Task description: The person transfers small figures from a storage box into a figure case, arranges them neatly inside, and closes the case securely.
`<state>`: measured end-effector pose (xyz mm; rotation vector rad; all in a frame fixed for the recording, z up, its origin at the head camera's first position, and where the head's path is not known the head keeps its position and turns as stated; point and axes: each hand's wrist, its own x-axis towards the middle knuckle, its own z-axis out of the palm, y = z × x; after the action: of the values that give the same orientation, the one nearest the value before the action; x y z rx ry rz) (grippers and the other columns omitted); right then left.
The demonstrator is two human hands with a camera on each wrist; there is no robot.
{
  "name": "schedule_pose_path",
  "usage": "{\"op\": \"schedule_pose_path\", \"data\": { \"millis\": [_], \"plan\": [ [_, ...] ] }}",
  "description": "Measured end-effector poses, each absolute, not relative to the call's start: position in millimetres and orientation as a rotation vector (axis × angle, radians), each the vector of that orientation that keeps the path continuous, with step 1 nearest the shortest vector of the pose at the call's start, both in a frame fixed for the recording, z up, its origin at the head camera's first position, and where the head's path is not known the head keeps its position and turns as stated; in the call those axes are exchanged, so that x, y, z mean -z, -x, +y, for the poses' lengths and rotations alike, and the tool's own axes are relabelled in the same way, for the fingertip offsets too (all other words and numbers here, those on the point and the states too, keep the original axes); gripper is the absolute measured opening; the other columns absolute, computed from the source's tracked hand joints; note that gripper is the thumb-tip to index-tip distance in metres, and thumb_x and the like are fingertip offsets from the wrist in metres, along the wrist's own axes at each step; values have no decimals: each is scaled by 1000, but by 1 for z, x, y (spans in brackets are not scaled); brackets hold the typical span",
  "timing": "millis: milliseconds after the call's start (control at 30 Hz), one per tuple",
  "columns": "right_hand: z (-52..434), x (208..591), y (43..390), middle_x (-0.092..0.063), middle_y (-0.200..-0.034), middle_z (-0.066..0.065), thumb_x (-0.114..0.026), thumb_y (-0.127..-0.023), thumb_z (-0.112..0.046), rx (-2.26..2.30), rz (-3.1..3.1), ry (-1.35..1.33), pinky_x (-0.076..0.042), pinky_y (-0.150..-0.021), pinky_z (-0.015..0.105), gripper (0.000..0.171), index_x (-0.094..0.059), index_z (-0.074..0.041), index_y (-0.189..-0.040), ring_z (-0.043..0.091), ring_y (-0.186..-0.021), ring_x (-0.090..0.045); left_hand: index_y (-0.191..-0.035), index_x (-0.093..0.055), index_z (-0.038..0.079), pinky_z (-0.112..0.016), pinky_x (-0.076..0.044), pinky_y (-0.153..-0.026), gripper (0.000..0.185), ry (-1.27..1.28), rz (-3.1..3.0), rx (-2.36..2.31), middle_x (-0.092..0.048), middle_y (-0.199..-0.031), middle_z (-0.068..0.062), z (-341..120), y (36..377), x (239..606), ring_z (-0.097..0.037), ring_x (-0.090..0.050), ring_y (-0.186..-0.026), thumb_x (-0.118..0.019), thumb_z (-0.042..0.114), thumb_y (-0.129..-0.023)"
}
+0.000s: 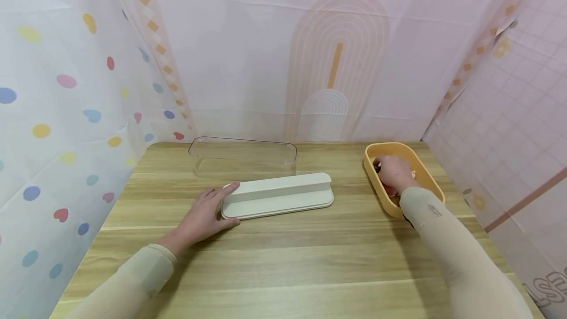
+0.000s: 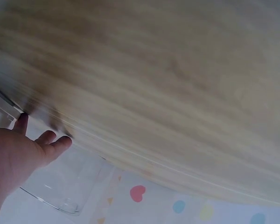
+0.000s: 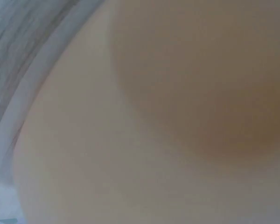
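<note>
My left hand rests at the left end of a long white lid with a raised ridge along it. The thumb lies at its front edge and the index finger on the ridge. In the left wrist view the fingers are extended. At the right my right hand reaches down into a yellow-orange bin. A small black thing shows at its fingertips, and red and pale items lie under the hand. Most of the fingers are hidden. Only blurred bin wall fills the right wrist view.
Behind the white lid stands a clear, open-topped long container. All of this is on a wood-grain table. Patterned cloth hangs along the back and both sides.
</note>
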<state>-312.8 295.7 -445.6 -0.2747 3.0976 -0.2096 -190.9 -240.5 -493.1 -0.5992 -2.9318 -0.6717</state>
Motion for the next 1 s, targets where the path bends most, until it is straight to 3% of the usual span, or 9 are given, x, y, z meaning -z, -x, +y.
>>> {"op": "schedule_pose_path", "data": {
  "millis": [367, 533, 733, 1000],
  "plan": [
    [299, 442, 310, -68, -128, 34, -68, -98, -14, 335, 3149, 338, -52, -107, 63, 38, -70, 6, -130, 53, -121, -64, -167, -37, 26, -75, -28, -123, 97, 583, -2928, 677, -64, -145, -28, -241, 191, 496, -61, -46, -143, -89, 45, -87],
    [302, 444, 308, -70, -124, 32, -69, -99, -13, 353, 3146, 346, -55, -101, 64, 34, -70, 4, -128, 52, -116, -67, -166, -38, 26, -73, -28, -123, 96, 589, -2921, 670, -65, -144, -26, -241, 190, 496, -60, -47, -142, -88, 46, -88],
    [299, 444, 310, -70, -125, 34, -67, -103, -20, 378, 3108, 237, -56, -96, 67, 38, -59, -1, -136, 54, -114, -68, -167, -37, 27, -73, -28, -123, 95, 589, -2923, 672, -64, -145, -26, -241, 191, 495, -59, -47, -143, -88, 45, -88],
    [302, 446, 308, -71, -118, 36, -71, -100, -17, 491, 3146, 209, -58, -91, 64, 34, -58, -3, -129, 52, -109, -70, -166, -38, 26, -72, -28, -124, 96, 592, -2918, 672, -65, -143, -26, -241, 190, 497, -59, -48, -143, -89, 44, -88]
  ]
}}
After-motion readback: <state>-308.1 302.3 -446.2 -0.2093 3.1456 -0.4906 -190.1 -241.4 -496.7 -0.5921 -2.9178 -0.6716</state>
